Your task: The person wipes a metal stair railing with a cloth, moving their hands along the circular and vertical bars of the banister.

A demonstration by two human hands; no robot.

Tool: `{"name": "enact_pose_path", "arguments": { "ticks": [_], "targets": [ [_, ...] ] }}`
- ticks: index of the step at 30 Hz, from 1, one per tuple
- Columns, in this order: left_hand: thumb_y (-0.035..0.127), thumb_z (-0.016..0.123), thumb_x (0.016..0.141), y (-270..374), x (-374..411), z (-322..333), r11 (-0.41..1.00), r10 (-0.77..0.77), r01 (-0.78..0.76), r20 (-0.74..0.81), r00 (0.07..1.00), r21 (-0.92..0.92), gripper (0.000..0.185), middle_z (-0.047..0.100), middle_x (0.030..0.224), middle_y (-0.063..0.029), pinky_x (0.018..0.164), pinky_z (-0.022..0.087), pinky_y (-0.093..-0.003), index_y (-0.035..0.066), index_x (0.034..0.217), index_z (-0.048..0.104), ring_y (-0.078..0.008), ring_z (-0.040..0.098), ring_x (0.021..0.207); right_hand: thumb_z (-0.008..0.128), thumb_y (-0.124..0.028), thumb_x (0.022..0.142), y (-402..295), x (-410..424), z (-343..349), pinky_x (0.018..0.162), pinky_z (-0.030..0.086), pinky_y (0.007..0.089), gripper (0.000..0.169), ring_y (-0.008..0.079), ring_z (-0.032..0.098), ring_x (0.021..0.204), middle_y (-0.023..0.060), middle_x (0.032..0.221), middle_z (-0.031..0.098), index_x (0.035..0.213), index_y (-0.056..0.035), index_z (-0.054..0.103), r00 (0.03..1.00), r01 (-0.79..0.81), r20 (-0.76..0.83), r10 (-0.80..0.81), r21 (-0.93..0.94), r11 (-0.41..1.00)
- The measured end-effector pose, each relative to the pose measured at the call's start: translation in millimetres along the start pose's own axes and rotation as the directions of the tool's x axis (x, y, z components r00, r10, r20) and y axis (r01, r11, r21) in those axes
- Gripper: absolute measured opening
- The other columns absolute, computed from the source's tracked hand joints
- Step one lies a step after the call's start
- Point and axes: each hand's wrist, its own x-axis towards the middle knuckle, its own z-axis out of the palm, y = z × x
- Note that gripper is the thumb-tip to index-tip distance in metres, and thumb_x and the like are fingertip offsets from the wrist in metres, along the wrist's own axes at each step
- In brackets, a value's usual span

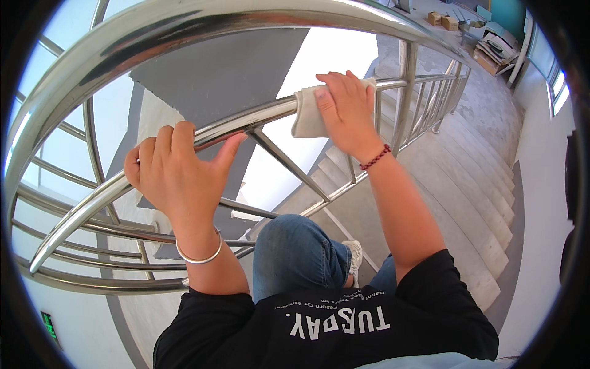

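Observation:
My left hand [177,170], with a silver bangle at the wrist, has its fingers wrapped over the middle rail [272,110] of a stainless steel stair railing, the thumb lying along it. Further right on the same rail, my right hand [348,110] presses a light beige cloth [308,117] that is draped over the bar. A dark red beaded bracelet circles the right wrist. The thick polished top handrail [221,16] curves above both hands. Thinner metal bars branch down from the middle rail between the hands.
Concrete steps [461,193] run along the right side beside a white wall with a grey base band. Cardboard boxes [488,60] and stacked items lie on the floor at the upper right. More curved railing bars [120,264] are at the left. My bent knee [295,258] is close to the lower rail.

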Motion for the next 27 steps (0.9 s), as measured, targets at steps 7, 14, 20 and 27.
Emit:
{"name": "enact_pose_path", "arguments": {
  "ticks": [7, 14, 20, 27],
  "targets": [
    [0.056, 0.07, 0.083, 43, 3, -28, 0.816, 0.192, -0.203, -0.078, 0.978, -0.54, 0.074, 0.054, 0.132, -0.0162, 0.103, 0.032, -0.0447, 0.004, 0.133, 0.055, -0.0354, 0.051, 0.118, 0.042, -0.051, 0.102, -61, -13, -19, 0.117, 0.013, 0.0556, 0.057, 0.0387, 0.035, 0.14, 0.0165, 0.146, 0.046, 0.143, -0.0121, 0.046, 0.955, 0.167, 0.093, -0.282, 0.617, 0.769],
    [0.059, 0.064, 0.084, 61, 2, 9, 0.859, 0.317, -0.262, 0.055, 0.947, -0.44, 0.072, 0.06, 0.127, -0.0114, 0.109, 0.03, -0.0469, 0.006, 0.132, 0.057, -0.0293, 0.053, 0.12, 0.057, -0.033, 0.099, -20, -8, -15, 0.116, 0.022, 0.0525, 0.049, 0.0381, 0.04, 0.138, 0.0131, 0.141, 0.052, 0.142, -0.0137, 0.047, 0.975, 0.179, 0.05, -0.214, 0.385, 0.905],
    [0.052, 0.072, 0.082, 8, 8, -21, 0.964, 0.223, -0.19, 0.171, 0.96, -0.189, 0.057, 0.066, 0.106, -0.0082, 0.096, 0.037, -0.0436, 0.007, 0.115, 0.065, -0.027, 0.06, 0.1, 0.064, -0.029, 0.094, 12, 3, -26, 0.107, 0.035, 0.0464, 0.034, 0.0287, 0.054, 0.124, 0.0096, 0.121, 0.064, 0.123, -0.0104, 0.061, 0.978, 0.18, 0.081, -0.193, 0.15, 0.972],
    [0.052, 0.073, 0.081, -40, -5, -29, 0.987, 0.147, -0.153, 0.117, 0.982, 0.048, 0.045, 0.064, 0.082, -0.0051, 0.085, 0.04, -0.0392, 0.008, 0.093, 0.067, -0.0248, 0.061, 0.081, 0.076, -0.016, 0.085, -84, -11, -123, 0.073, 0.053, 0.0317, 0.021, 0.0223, 0.068, 0.085, 0.0071, 0.091, 0.069, 0.1, -0.0029, 0.07, 0.611, -0.058, 0.155, -0.776, 0.987, 0.152]
  ]
}}
